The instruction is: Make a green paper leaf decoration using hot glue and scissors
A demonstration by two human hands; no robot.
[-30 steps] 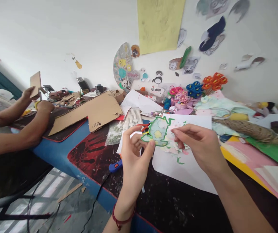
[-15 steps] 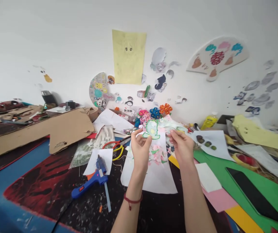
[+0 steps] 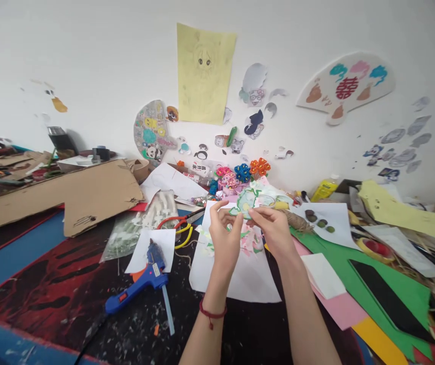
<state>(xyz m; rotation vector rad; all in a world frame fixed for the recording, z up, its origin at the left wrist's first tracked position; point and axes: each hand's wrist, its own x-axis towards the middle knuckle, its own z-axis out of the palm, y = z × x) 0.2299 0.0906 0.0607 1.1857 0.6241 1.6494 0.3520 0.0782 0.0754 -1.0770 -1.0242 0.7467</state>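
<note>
Above a white sheet of paper point(image 3: 236, 286), my left hand point(image 3: 225, 243) pinches a small pale cutout with a green outline point(image 3: 246, 198). The fingertips of my right hand point(image 3: 274, 230) are closed at the cutout's lower right edge; whether they also hold something small is hidden. Pink and green scraps point(image 3: 253, 241) lie on the sheet below. To the left, a blue hot glue gun point(image 3: 145, 289) rests with its nozzle over a small white paper. Scissors with red and yellow handles point(image 3: 185, 233) lie between the gun and the sheet.
Cardboard point(image 3: 103, 192) and a clear bag point(image 3: 122, 235) lie left. Colourful craft flowers point(image 3: 243, 175) stand behind my hands, against the wall. On the right are green paper point(image 3: 354, 258), a black phone point(image 3: 390, 294), a tape roll point(image 3: 375, 249) and a yellow bottle point(image 3: 324, 188).
My right hand has moved left, from apart to touching the cutout. The cutout has tilted in my left hand. The view has shifted slightly.
</note>
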